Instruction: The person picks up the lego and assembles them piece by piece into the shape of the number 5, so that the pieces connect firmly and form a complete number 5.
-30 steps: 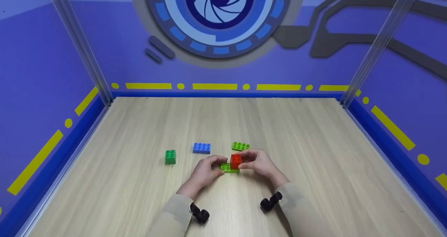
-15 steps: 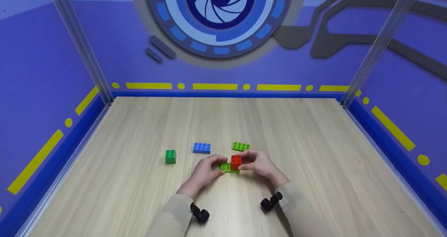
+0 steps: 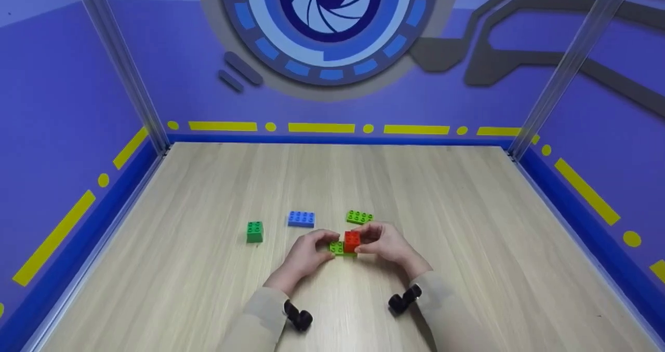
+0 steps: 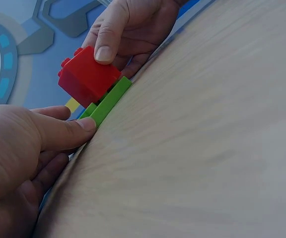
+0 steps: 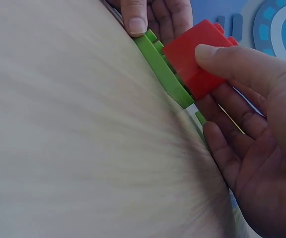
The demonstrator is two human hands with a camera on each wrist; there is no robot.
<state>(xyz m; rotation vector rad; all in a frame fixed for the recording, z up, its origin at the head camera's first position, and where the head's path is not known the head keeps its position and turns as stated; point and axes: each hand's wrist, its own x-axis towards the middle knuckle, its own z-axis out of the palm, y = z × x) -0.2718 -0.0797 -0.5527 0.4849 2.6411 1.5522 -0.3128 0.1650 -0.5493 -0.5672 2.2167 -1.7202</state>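
In the head view my right hand pinches a red toy building brick between thumb and fingers. The brick is over the right half of a thin lime-green brick, whose left studs show. My left hand pinches that green brick by its left end, low at the table. From the left wrist, the red brick leans slightly over the green brick, a narrow dark gap between them. The right wrist view shows my thumb flat against the side of the red brick.
Behind the hands lie a blue brick and a second lime-green brick, the latter just past the right fingers. A taller dark green brick stands to the left. Blue-purple panels wall the wooden table at back and sides.
The red brick has come down slightly towards the right half of the lime-green brick. My left hand keeps its hold, and the other bricks stay put.
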